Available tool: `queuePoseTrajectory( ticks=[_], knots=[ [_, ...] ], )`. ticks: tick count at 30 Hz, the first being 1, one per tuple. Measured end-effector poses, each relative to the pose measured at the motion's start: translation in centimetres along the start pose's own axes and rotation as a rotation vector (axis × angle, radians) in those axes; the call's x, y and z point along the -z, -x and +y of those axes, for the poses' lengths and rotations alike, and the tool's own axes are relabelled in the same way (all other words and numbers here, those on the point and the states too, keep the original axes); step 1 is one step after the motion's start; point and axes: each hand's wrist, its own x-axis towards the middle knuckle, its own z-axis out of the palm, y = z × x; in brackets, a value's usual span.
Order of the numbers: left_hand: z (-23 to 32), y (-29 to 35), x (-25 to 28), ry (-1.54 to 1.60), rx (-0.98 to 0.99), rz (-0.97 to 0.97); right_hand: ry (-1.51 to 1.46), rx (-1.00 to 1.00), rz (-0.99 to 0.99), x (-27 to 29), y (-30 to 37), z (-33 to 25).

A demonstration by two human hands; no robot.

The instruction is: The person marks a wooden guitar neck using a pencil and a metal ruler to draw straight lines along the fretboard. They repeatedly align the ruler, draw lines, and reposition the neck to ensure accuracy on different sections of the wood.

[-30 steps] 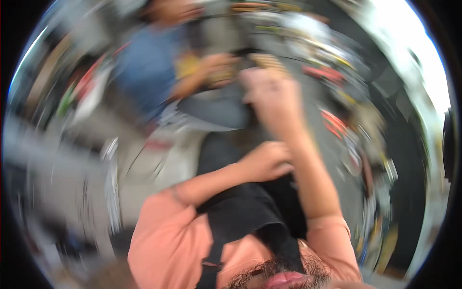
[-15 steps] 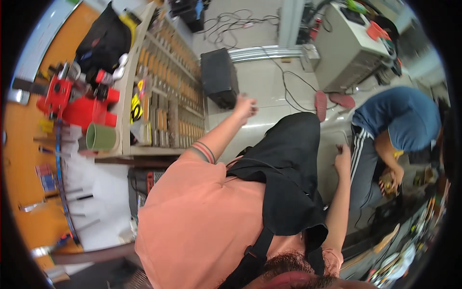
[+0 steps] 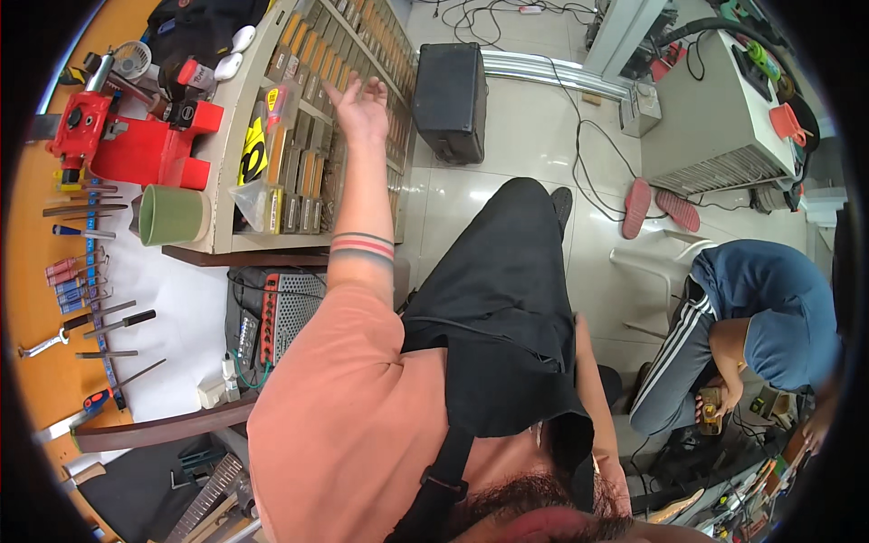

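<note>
My left hand [image 3: 362, 110] is raised with its fingers spread and nothing in it. It is nearest to the cabinet of small drawers [image 3: 312, 113], which show rows of orange and grey fronts; I cannot tell whether the fingertips touch them. Red and dark bands circle the left forearm. Of my right arm [image 3: 595, 398], only part shows beside the black apron [image 3: 507, 380]; the hand itself is hidden.
On the cabinet top stand a green cup [image 3: 174, 215] and a red machine [image 3: 145, 145]. Tools hang along a blue strip [image 3: 98, 271]. A black box-shaped speaker [image 3: 450, 100], red slippers [image 3: 636, 208] and cables lie ahead. At right a person [image 3: 769, 308] sits bent over.
My left hand has swung left from over the floor to the drawers, its fingers now spread. My right hand has passed out of sight. The whole view has shifted.
</note>
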Motion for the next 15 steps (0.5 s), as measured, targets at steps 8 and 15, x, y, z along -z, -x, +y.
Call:
queuePoseTrajectory(
  ticks=[8, 15],
  knots=[
    [-2.1, -5.8, -2.3, 0.029, -0.079, -0.018, -0.371, 0.033, -0.114, -3.0, 4.1, -5.1],
    [-3.5, -5.8, -3.6, -0.24, -0.107, -0.21, -0.748, -0.24, -0.068, -4.8, 7.6, -10.8]
  ],
)
